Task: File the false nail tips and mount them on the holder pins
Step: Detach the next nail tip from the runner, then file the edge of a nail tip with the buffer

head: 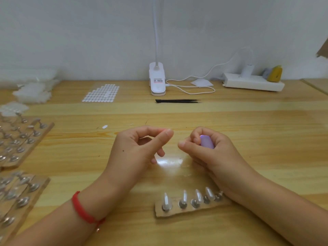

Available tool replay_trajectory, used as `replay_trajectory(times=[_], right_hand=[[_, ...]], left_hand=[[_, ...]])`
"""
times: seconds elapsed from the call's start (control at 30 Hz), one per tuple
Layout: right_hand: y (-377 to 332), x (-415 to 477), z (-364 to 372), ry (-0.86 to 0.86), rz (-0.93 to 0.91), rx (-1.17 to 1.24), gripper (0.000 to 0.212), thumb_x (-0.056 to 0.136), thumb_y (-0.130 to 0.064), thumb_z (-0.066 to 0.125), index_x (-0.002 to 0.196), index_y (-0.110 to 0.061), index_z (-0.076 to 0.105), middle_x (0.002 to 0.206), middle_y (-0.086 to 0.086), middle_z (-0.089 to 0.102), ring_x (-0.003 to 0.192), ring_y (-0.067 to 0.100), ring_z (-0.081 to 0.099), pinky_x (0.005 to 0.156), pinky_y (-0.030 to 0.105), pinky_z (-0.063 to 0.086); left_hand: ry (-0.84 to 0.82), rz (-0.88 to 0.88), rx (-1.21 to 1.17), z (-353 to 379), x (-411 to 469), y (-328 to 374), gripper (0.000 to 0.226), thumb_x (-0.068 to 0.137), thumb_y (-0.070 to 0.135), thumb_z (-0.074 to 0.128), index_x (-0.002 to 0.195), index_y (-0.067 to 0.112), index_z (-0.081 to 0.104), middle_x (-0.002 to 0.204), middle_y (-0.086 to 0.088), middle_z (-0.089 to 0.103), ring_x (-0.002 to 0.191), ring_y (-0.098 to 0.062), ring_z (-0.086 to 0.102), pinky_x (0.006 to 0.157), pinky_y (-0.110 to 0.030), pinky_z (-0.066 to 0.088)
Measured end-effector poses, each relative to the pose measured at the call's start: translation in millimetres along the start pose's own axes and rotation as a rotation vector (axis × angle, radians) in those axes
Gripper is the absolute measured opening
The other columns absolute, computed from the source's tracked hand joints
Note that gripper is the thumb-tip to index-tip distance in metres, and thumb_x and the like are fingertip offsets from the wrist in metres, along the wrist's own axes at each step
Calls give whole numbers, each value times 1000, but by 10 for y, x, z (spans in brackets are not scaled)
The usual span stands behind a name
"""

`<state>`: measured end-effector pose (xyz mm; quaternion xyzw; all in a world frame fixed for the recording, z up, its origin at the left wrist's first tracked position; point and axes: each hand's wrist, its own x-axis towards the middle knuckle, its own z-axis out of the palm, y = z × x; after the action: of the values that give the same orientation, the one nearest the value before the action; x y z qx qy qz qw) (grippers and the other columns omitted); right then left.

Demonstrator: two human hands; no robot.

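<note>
The left hand (140,148) pinches thumb and finger together; I cannot tell what it holds. The right hand (213,155) grips a purple tool (206,142). Nail tips (184,195) stand on the holder (177,213), near on the desk (248,121)

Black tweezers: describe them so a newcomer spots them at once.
Far side of the light wooden table, find the white clip-on lamp base. In front of it lie the slim black pointed tweezers, tips pointing right, the only dark item among white ones.
</note>
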<state>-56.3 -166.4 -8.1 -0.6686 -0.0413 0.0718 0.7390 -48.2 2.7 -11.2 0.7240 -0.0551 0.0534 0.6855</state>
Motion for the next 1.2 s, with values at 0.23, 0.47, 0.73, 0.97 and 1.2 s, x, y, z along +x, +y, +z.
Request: replay_trajectory(times=[0.23, 0.47, 0.73, 0.97, 1.2], right_hand=[[-27, 81, -30, -67, 136, 142, 25, 81, -22, 50, 93, -15, 70, 68, 1, 40, 48, 10, 35, 45, 22, 28], [26, 147, -146, -212, 189, 415, 35, 83, -9, 61, 117, -6, 66, 86, 11, 65, 83, 19, 67, 71, 30, 57], [85, 137, -130, -194, 87, 350, 32, 78, -13, 71, 110, -8, 73, 108, 7, 73, 100, 11, 68, 83, 20, 53], [55, 122, -93, -165, 100, 354, 26, 78, -10, 67, 103, -4, 75, 100, 13, 74, 93, 16, 71, 75, 21, 55], [40, 119, -91, -134, 146, 326, 37, 72, -14, 78, 107, -2, 73, 106, 15, 72, 93, 19, 70, 77, 23, 56]], left_hand=[[-81, -82, -72, 16, -13, -21, 28, 61, 50, 72, 79, 28, 76, 50, 2, 57, 41, -7, 46, 47, -13, 41], [-99, -115, -79, 18, 7, -34, 31, 62, 51, 70, 79, 25, 76, 51, 0, 57, 43, -11, 45, 50, -14, 42], [-77, -79, -50, 33, 22, -64, 27, 63, 55, 66, 71, 31, 74, 50, 3, 56, 47, -8, 50, 54, -13, 43], [-148, -66, -40, 26, 23, -53, 21, 70, 44, 66, 72, 25, 75, 59, 11, 65, 42, -8, 53, 53, -14, 46], [-66, -48, -11, 33, 13, -44, 21, 74, 40, 66, 79, 23, 76, 43, 8, 44, 37, -3, 36, 43, -8, 32]])
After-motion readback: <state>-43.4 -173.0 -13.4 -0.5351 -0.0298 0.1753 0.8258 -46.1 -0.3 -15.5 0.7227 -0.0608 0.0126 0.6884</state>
